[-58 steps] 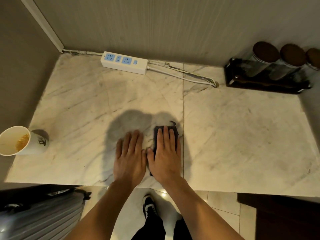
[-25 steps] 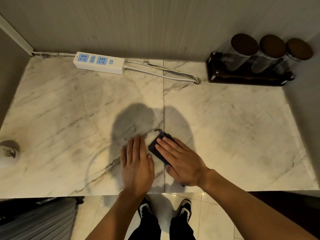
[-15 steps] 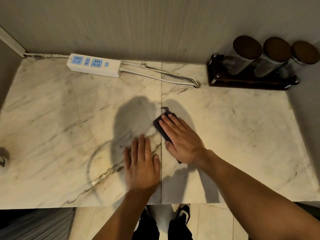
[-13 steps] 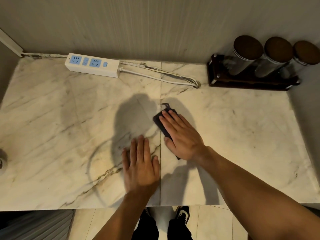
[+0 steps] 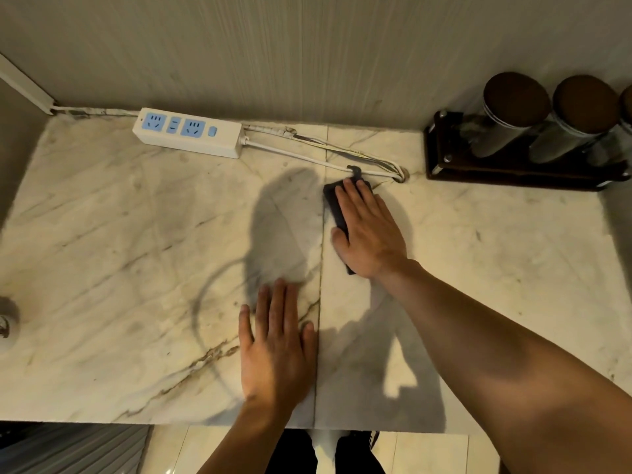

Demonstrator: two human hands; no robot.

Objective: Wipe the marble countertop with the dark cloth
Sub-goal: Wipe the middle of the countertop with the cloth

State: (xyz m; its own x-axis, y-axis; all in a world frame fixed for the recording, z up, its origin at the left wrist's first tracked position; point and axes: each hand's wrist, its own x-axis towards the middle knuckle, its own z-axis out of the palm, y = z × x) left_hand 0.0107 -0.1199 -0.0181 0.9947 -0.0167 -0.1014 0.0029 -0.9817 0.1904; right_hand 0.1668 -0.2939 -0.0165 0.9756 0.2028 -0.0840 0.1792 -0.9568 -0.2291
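The folded dark cloth (image 5: 333,203) lies on the marble countertop (image 5: 136,241), just right of the slab seam, its small loop touching the white cable. My right hand (image 5: 367,230) presses flat on the cloth with the fingers stretched toward the wall, covering most of it. My left hand (image 5: 277,347) rests palm down on the bare marble near the front edge, left of the seam, fingers spread and holding nothing.
A white power strip (image 5: 189,131) with blue sockets lies along the back wall, its cable (image 5: 359,162) running right to a hole. A dark rack of lidded jars (image 5: 519,142) stands at the back right. A white cup (image 5: 7,330) sits at the left edge.
My right hand has slid the cloth away from me, from near the front edge up to the cable by the back wall. My left hand has stayed flat near the front.
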